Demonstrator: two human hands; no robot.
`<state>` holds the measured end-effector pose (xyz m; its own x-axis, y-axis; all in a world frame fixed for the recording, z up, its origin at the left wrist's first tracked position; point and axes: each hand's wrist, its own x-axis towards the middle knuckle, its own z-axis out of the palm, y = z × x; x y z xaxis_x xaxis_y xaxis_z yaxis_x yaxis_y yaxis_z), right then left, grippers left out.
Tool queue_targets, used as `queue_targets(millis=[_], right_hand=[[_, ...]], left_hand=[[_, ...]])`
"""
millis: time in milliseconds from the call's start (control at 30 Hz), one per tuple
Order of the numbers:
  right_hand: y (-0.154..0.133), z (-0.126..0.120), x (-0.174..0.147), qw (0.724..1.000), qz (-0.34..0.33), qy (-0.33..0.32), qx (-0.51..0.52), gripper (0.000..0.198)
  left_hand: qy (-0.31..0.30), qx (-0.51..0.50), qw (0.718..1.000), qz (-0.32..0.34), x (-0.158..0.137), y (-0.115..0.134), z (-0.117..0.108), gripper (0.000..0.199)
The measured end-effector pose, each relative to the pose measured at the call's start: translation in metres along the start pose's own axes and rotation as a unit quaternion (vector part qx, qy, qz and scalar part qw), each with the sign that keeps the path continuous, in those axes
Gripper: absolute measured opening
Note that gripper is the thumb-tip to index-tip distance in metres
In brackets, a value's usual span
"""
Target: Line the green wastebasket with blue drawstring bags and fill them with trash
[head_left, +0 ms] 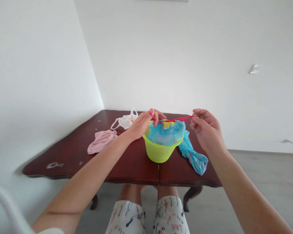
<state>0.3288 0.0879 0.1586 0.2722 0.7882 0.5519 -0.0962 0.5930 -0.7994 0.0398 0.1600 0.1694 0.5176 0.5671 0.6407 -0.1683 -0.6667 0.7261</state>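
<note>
Had the red tie (pixel 183 119) stretched between my hands over the green basket (pixel 158 153), probably so it wouldn't sag into the blue plastic (pixel 166 136) inside. Right hand (pixel 207 127) pinched one end by the fingertips; left hand (pixel 144 123) was loosely curled, tie hooked round it. Tied blue bundle (pixel 194 157) lay beside the basket, right side.

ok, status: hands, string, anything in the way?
Left hand and right hand: red string stretched between them. String: above yellow-green basket, blue plastic inside. Left hand hides some rim.

basket (pixel 158 153): perforated plastic | table (pixel 134 170): wood (slightly glossy) | cloth (pixel 102 141): matt
</note>
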Motion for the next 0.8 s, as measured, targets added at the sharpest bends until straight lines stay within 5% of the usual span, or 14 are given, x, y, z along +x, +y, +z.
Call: queue_targets(millis=[167,367,600,700,800], right_hand=[[0.03,-0.03,0.006,0.992,-0.01,0.127,-0.025,0.035],[0.078,-0.046,0.003,0.973,0.146,0.149,0.101,0.044],[0.094,-0.046,0.011,0.954,0.187,0.154,0.175,0.037],[0.092,-0.042,0.008,0.959,0.153,0.157,0.179,0.041],[0.084,-0.034,-0.002,0.973,0.043,0.158,0.163,0.044]], left_hand=[[0.038,0.101,0.994,-0.001,-0.018,-0.016,-0.028,0.078],[-0.023,0.171,0.985,-0.013,-0.045,-0.016,-0.018,0.07],[-0.057,-0.148,0.982,-0.103,-0.052,-0.026,0.011,0.078],[-0.028,-0.088,0.993,-0.077,-0.054,-0.028,0.015,0.074],[0.018,0.034,0.998,-0.052,-0.062,-0.022,0.021,0.058]])
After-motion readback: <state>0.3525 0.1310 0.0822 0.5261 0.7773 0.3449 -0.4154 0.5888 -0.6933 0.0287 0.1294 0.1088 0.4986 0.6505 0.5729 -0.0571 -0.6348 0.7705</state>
